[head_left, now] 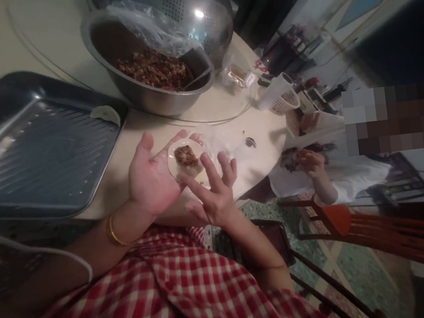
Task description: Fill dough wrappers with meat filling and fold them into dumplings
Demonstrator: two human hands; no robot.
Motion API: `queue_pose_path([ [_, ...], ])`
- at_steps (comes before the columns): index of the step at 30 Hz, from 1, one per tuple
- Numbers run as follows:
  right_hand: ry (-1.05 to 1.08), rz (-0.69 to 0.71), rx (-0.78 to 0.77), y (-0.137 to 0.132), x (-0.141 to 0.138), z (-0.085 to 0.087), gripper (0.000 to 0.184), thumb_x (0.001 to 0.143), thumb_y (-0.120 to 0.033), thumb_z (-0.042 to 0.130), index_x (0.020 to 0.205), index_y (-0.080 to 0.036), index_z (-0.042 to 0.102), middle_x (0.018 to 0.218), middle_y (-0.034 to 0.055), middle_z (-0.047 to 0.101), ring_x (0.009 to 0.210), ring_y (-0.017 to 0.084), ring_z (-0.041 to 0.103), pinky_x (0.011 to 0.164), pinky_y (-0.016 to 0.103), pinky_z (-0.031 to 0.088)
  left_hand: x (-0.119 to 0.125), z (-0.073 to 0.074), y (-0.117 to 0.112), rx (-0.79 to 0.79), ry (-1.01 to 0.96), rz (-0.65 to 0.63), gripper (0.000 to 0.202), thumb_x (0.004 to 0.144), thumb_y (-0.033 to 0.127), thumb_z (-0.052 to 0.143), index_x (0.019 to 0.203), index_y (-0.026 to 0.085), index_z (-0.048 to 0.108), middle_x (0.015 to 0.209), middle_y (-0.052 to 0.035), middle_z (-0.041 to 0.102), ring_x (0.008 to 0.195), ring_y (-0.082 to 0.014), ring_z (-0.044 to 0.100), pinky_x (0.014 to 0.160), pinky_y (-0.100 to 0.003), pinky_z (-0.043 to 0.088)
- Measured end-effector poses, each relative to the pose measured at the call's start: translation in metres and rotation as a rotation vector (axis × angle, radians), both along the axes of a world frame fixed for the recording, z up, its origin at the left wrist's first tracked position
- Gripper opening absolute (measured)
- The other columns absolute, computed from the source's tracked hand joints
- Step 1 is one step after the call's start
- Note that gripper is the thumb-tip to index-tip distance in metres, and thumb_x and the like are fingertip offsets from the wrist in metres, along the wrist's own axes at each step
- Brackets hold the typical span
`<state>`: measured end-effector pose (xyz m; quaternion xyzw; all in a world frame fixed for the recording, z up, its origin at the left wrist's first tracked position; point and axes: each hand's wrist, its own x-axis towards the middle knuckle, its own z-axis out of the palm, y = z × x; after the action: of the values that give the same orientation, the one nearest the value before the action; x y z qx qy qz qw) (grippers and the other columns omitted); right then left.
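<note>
Round pale dough wrapper (195, 169), brown minced filling (186, 156) centred, is being cradled level on flat-open left hand (153, 178) | rim is being steadied by spread-fingered right hand (216, 194)

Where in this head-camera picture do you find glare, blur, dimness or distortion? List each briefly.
Head view throughout: a glare spot shines on the colander; the tray reflects soft streaks; the wrapper on the left hand is fairly sharp, while the picture's right edge is dark and smeared; the table rim bows, which is lens distortion; a pixelated block masks part of a person.
</note>
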<state>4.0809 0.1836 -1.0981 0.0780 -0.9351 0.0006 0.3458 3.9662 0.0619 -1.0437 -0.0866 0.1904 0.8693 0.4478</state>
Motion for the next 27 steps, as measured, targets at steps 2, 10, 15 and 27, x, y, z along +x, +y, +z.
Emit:
queue_pose_path([
  [2,0.001,0.023,-0.036,0.001,0.0,0.0,0.05,0.084,-0.062,0.054,0.128,-0.038,0.059,0.143,0.0039,0.05,0.143,0.036,0.027,0.116,0.06,0.017,0.0,0.0,0.001,-0.001,-0.011,0.014,0.065,0.097,0.058,0.026,0.138,0.011,0.043,0.125,-0.0161,0.062,0.111,-0.0264,0.062,0.109,-0.048,0.036],
  [10,-0.25,0.271,-1.039,-0.01,0.016,0.014,0.041,0.097,-0.046,0.042,0.127,-0.024,0.06,0.076,0.0017,0.064,0.07,0.015,0.059,0.072,0.033,0.051,0.002,-0.001,0.002,-0.005,0.054,0.088,0.063,0.097,0.057,0.028,0.133,0.01,0.049,0.126,-0.0167,0.062,0.127,-0.0305,0.054,0.113,-0.052,0.031],
  [15,-0.695,0.542,-1.904,-0.021,0.006,0.003,0.055,0.09,-0.051,0.049,0.133,-0.018,0.053,0.059,-0.004,0.057,0.049,0.01,0.05,0.05,0.022,0.045,0.005,-0.002,0.002,-0.022,0.041,0.104,0.062,0.097,0.055,0.031,0.13,0.007,0.052,0.124,-0.0189,0.065,0.13,-0.0326,0.052,0.112,-0.05,0.033],
  [27,-0.02,-0.031,-0.744,0.065,0.052,0.101,0.063,0.096,-0.057,0.027,0.15,-0.026,0.027,0.138,0.0185,0.051,0.068,0.009,0.062,0.046,0.022,0.048,-0.009,-0.003,0.009,-0.216,0.147,-0.008,0.069,0.081,0.064,0.047,0.134,0.021,0.057,0.131,-0.0062,0.065,0.14,-0.0273,0.043,0.118,-0.042,0.035],
])
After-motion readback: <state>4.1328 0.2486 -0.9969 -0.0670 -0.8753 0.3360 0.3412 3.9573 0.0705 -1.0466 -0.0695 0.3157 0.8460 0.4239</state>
